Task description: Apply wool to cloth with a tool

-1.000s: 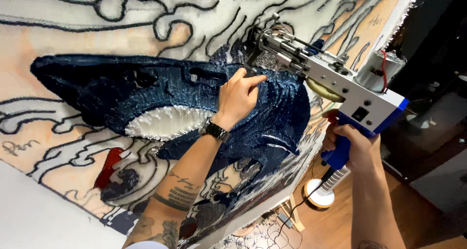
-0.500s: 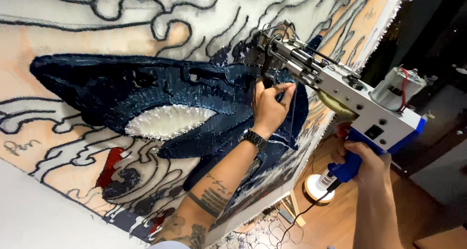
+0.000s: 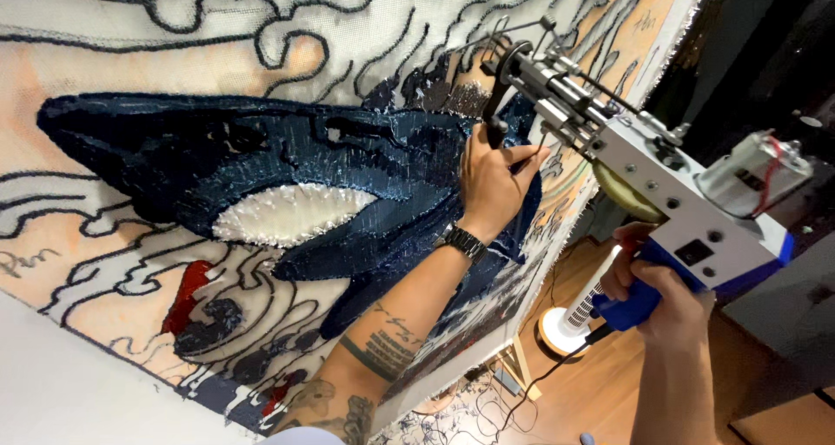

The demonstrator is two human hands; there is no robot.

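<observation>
Both hands [image 3: 491, 180] on tufting gun [image 3: 644, 180]

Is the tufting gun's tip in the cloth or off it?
Cannot tell: the tufting gun points at the cloth, but the left hand hides its tip.

The stretched tufting cloth [image 3: 261, 106] fills the left and centre of the frame. A tufted shark shape [image 3: 261, 162] is spread across its middle. The left hand [image 3: 491, 184] is set against the cloth at centre, just below the front of the tufting gun [image 3: 644, 184], which extends toward the right. The gun's grip is held by the right hand [image 3: 661, 293] at lower right. A cone of yarn [image 3: 578, 310] is seen on the floor [image 3: 574, 393] below, left of that hand.
</observation>
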